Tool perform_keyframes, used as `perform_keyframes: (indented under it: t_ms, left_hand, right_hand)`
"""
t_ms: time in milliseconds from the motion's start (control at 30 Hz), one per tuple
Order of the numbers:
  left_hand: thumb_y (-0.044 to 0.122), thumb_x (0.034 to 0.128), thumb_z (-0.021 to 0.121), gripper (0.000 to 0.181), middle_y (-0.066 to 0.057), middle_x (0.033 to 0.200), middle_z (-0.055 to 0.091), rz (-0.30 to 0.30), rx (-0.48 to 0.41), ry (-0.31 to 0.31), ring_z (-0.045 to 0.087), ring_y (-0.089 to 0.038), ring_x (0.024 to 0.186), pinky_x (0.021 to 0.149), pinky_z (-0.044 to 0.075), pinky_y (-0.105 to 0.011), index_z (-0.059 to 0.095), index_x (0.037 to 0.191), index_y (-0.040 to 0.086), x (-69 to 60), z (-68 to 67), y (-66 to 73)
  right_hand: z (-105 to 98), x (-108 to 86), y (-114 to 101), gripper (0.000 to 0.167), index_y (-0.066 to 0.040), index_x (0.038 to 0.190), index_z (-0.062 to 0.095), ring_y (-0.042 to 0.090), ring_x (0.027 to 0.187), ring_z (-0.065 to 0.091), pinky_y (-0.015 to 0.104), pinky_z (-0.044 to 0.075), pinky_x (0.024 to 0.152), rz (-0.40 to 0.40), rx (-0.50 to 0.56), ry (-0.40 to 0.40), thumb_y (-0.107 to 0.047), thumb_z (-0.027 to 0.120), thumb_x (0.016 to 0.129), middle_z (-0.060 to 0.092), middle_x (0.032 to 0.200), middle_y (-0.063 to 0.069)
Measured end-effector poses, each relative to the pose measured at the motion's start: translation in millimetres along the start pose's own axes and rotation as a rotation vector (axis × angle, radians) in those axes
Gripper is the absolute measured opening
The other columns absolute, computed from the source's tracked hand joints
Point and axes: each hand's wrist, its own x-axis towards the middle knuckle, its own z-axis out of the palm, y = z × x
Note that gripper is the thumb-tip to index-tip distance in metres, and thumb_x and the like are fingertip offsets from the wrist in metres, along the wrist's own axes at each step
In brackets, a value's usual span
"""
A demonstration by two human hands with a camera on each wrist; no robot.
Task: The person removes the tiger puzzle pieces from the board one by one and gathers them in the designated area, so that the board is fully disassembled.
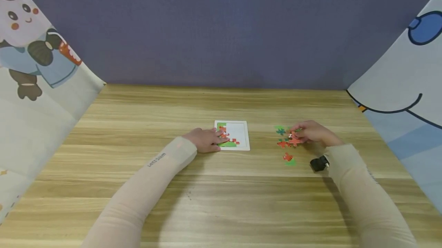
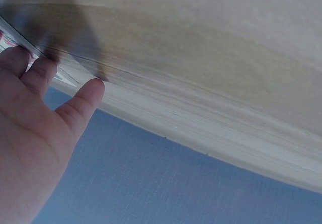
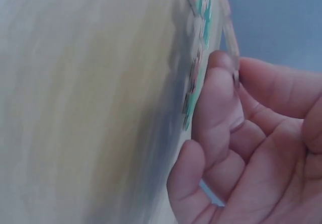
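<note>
A white square puzzle tray (image 1: 243,136) lies mid-table, with joined red and green pieces (image 1: 228,144) along its left and lower sides. My left hand (image 1: 206,140) rests with spread fingers over the tray's left edge; the left wrist view shows the same hand (image 2: 40,123) at the tray's edge (image 2: 65,77). Above the loose pieces (image 1: 283,143) on the right, my right hand (image 1: 312,132) pinches a red puzzle piece (image 1: 294,139). In the right wrist view that piece (image 3: 229,32) stands edge-on between thumb and finger of the hand (image 3: 256,133).
A red and green piece (image 1: 288,158) lies nearest me in the loose group, and a green one (image 1: 280,129) at its far side. A small black object (image 1: 319,164) is by my right wrist. A dark blue-grey panel (image 1: 221,29) stands behind the wooden table (image 1: 221,194).
</note>
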Motion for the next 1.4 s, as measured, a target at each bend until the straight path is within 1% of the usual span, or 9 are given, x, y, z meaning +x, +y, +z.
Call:
perform_keyframes:
  t_ms: [200, 433, 567, 700, 933, 1100, 1200, 1400]
  left_hand:
    - [0.040, 0.1015, 0.043, 0.055, 0.002, 0.159, 0.012, -0.003, -0.018, 0.001, 0.011, -0.022, 0.145, 0.112, 0.020, -0.055, 0.023, 0.152, 0.032, -1.3, -1.0, 0.4]
    - [0.040, 0.1015, 0.043, 0.055, 0.001, 0.159, 0.013, -0.003, -0.003, -0.002, 0.013, -0.023, 0.145, 0.112, 0.023, -0.053, 0.023, 0.152, 0.032, -0.2, 0.1, -0.1]
    - [0.040, 0.1012, 0.044, 0.055, 0.001, 0.159, 0.014, -0.004, -0.006, -0.001, 0.013, -0.023, 0.145, 0.111, 0.025, -0.052, 0.024, 0.152, 0.032, 0.8, 0.0, -0.7]
    - [0.040, 0.1012, 0.044, 0.055, 0.001, 0.159, 0.014, -0.007, -0.009, 0.001, 0.012, -0.022, 0.145, 0.112, 0.024, -0.051, 0.024, 0.152, 0.033, 1.8, -0.3, -1.3]
    - [0.041, 0.1011, 0.044, 0.055, 0.001, 0.159, 0.014, 0.000, 0.004, 0.013, 0.012, -0.022, 0.145, 0.111, 0.025, -0.051, 0.024, 0.152, 0.033, 4.7, 1.8, -4.0]
    - [0.041, 0.1014, 0.043, 0.055, 0.003, 0.159, 0.011, -0.005, -0.006, 0.001, 0.010, -0.020, 0.145, 0.112, 0.021, -0.053, 0.022, 0.152, 0.034, 4.5, 2.6, -4.3]
    - [0.041, 0.1015, 0.042, 0.055, 0.003, 0.159, 0.009, -0.007, -0.010, -0.005, 0.010, -0.020, 0.145, 0.112, 0.020, -0.054, 0.022, 0.152, 0.033, 4.1, 2.7, -4.3]
    - [0.042, 0.1013, 0.042, 0.055, 0.003, 0.159, 0.012, -0.006, 0.009, 0.007, 0.012, -0.020, 0.145, 0.112, 0.022, -0.053, 0.022, 0.152, 0.034, 4.5, 2.9, -4.3]
  right_hand:
    - [-5, -3.8, 3, 0.044, 0.012, 0.136, 0.042, 0.011, 0.061, 0.052, 0.025, 0.037, 0.052, -0.002, -0.003, -0.010, -0.010, 0.049, 0.098, 0.057, 0.076, -0.002]
    - [-7, -6.6, 8, 0.043, 0.012, 0.133, 0.043, 0.010, 0.068, 0.056, 0.026, 0.040, 0.054, 0.016, -0.012, 0.008, -0.011, 0.050, 0.098, 0.061, 0.089, -0.001]
    - [-8, -6.9, 11, 0.042, 0.012, 0.132, 0.044, 0.011, 0.072, 0.058, 0.027, 0.040, 0.057, 0.029, -0.010, 0.007, -0.011, 0.050, 0.098, 0.061, 0.091, -0.001]
    - [-7, -7.0, 12, 0.040, 0.010, 0.131, 0.046, 0.012, 0.074, 0.059, 0.028, 0.039, 0.059, 0.032, -0.019, 0.004, -0.011, 0.050, 0.098, 0.061, 0.091, -0.002]
    - [-6, -5.8, 12, 0.038, 0.010, 0.129, 0.049, 0.013, 0.071, 0.059, 0.027, 0.039, 0.057, 0.033, -0.025, 0.008, -0.010, 0.051, 0.097, 0.062, 0.085, -0.003]
    - [-6, -6.5, 10, 0.039, 0.012, 0.129, 0.048, 0.015, 0.069, 0.057, 0.027, 0.039, 0.057, 0.037, -0.029, 0.006, -0.008, 0.052, 0.096, 0.063, 0.086, -0.002]
    - [-6, -6.2, 8, 0.039, 0.013, 0.127, 0.048, 0.015, 0.068, 0.057, 0.026, 0.040, 0.056, 0.046, -0.028, 0.010, -0.005, 0.054, 0.094, 0.063, 0.086, -0.002]
    - [-5, -5.0, 7, 0.037, 0.018, 0.124, 0.048, 0.012, 0.073, 0.056, 0.028, 0.049, 0.064, 0.028, -0.052, 0.019, -0.002, 0.055, 0.093, 0.064, 0.090, 0.003]
